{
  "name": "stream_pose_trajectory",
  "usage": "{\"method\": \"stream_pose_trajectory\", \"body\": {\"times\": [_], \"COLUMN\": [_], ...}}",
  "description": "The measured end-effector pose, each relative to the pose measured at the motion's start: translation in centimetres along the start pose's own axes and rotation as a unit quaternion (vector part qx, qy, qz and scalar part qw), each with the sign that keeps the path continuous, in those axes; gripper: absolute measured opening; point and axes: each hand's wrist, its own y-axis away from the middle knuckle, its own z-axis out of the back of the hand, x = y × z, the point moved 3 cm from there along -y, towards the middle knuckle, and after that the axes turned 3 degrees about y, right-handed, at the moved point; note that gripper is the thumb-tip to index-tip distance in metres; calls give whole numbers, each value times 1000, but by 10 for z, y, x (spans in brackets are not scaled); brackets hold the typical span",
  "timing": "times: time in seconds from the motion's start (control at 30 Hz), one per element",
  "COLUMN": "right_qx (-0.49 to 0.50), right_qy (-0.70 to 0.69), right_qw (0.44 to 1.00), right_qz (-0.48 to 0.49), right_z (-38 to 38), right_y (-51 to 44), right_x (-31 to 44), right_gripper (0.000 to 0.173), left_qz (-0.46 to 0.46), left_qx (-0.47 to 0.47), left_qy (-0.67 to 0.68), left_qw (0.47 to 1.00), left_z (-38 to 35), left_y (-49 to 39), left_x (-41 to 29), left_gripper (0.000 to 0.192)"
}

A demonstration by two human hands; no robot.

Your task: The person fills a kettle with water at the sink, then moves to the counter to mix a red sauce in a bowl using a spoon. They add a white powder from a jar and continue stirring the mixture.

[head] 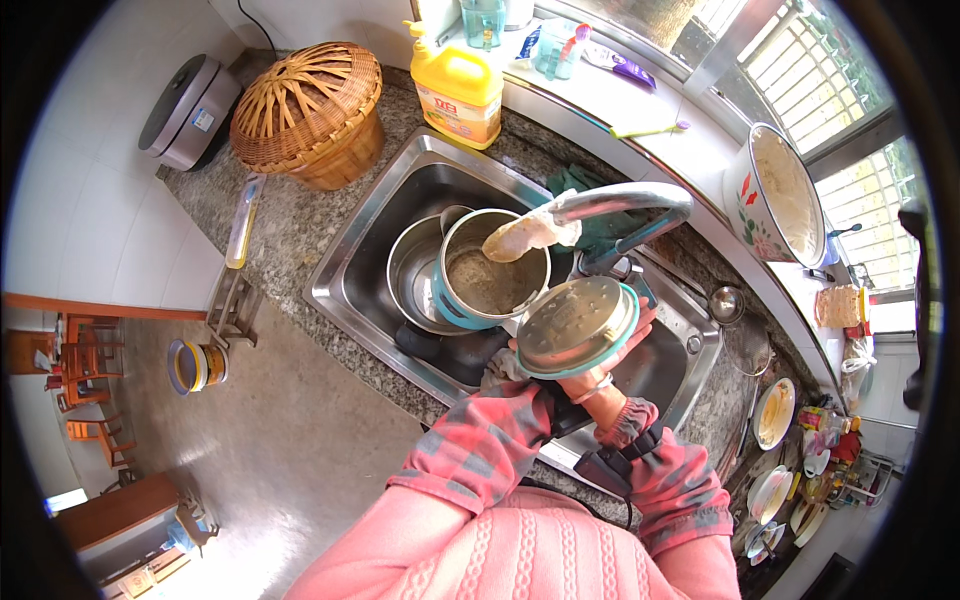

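Observation:
A round metal lid with a turquoise rim rests against my right hand, whose fingers show behind its right edge and whose wrist lies below it. My left hand is mostly hidden behind the lid; only a bit shows at the lid's left edge. Left of the lid, a turquoise-sided metal pot stands tilted in the sink, overlapping a wider stainless steel pot. Whitish residue lies on its bottom. The curved faucet has a cloth-like wrap on its spout, which hangs over the turquoise pot.
The double sink is set in a granite counter. Behind it stand a yellow detergent bottle and a lidded wicker basket. A ladle, a strainer and several dishes lie at right; an enamel basin stands on the sill.

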Motion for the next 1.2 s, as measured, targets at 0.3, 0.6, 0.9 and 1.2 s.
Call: {"method": "stream_pose_trajectory", "body": {"times": [0.3, 0.6, 0.9, 1.2], "right_qx": [22, 37, 43, -127], "right_qy": [-16, -48, -27, -19], "right_qw": [1000, 998, 999, 992], "right_qz": [-3, -11, -7, 11], "right_z": [-7, -7, -19, 3], "right_y": [-1, 2, -6, -5], "right_x": [-4, -9, -9, 22], "right_gripper": [26, 25, 24, 23], "left_qz": [-12, -2, 22, -2], "left_qx": [-47, -3, -31, -24], "left_qy": [-23, 30, 5, 2], "left_qw": [999, 1000, 999, 1000], "left_z": [-7, -1, -7, -7], "left_y": [3, 3, 0, -1], "left_x": [1, 1, 0, 1], "left_gripper": [42, 43, 42, 42]}}
